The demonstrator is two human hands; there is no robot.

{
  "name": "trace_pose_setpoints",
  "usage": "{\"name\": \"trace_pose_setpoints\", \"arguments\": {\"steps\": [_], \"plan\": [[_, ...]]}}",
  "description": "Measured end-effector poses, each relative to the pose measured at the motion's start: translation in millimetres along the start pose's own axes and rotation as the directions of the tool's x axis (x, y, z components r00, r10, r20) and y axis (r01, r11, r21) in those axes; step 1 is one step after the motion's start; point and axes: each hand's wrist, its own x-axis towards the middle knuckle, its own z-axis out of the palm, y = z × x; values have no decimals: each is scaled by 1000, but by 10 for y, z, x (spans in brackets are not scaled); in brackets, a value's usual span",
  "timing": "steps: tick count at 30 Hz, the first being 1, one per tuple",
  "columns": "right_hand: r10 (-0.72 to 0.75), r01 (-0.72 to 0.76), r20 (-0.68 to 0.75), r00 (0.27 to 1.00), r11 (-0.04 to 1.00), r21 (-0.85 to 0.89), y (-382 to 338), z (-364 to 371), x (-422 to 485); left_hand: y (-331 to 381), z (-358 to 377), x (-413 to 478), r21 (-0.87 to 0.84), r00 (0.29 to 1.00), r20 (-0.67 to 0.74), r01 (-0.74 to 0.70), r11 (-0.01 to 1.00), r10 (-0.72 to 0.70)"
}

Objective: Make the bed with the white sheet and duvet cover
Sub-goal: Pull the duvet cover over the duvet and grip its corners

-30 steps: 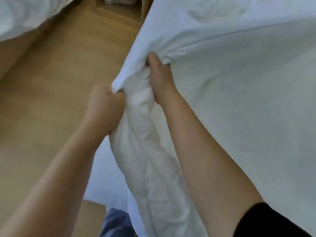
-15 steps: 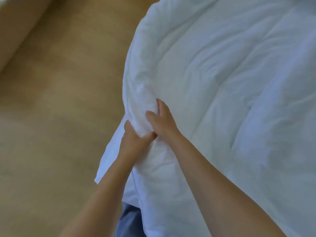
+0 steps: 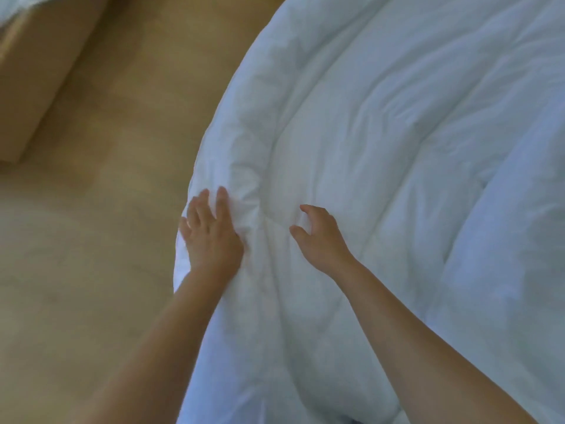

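Duvet lies spread over the bed, its bunched left edge overhanging the floor. Risk, as judged: an uneven tug slides it floorward. Its long axis appears to run away from the person, bearing right. Left hand presses flat on that edge, fingers spread. Right hand, on the duvet just inboard, is loosely curled and grips nothing.

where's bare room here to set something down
Free: the floor between the duvet and the wooden base upper left; the duvet beyond the right hand. Crowded: the bunched edge at the left hand.
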Motion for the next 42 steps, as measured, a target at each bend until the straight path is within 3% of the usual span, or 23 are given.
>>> {"name": "trace_pose_setpoints", "arguments": {"steps": [2,5,7,11,15,19,22,25,30,33,37,42], "plan": [[-31,25,-44,999,992,-124,57,-23,-52,284,162,-168,-32,972,-28,-236,971,235],[-3,-74,-209,978,930,-359,259,-138,-162,596,291,-501,34,886,197,-433,901,419],[94,-228,-304,948,866,-446,485,-241,-306,691,500,-689,-34,854,327,-416,909,403],[324,-519,-440,838,721,-459,1065,-529,-717,1018,813,-1006,-248,828,377,-341,907,415],[435,-637,-478,763,629,-445,1616,-739,-1184,1568,1107,-1432,-346,788,430,-306,887,440],[360,-560,-500,788,758,-336,1898,-960,-1431,1971,1366,-1863,-382,784,447,-268,884,430],[258,-401,-499,828,893,-204,2071,-1205,-1653,2262,1484,-2273,-506,730,542,-111,855,415],[197,-229,-558,806,973,13,2301,-1453,-2038,2491,1570,-2623,-461,757,567,-36,886,326],[295,-67,-575,763,921,383,2803,-1825,-2602,2963,1643,-3367,-354,690,581,-263,898,431],[392,-102,-487,780,848,520,2900,-1966,-2632,3138,1671,-3608,-341,740,532,-256,905,410],[361,-132,-429,828,869,477,3071,-2235,-2534,3454,1773,-3801,-446,784,486,-157,881,386],[330,-29,-560,760,878,478,3681,-2629,-2710,4076,1980,-4161,-493,794,434,-187,850,426]]}}
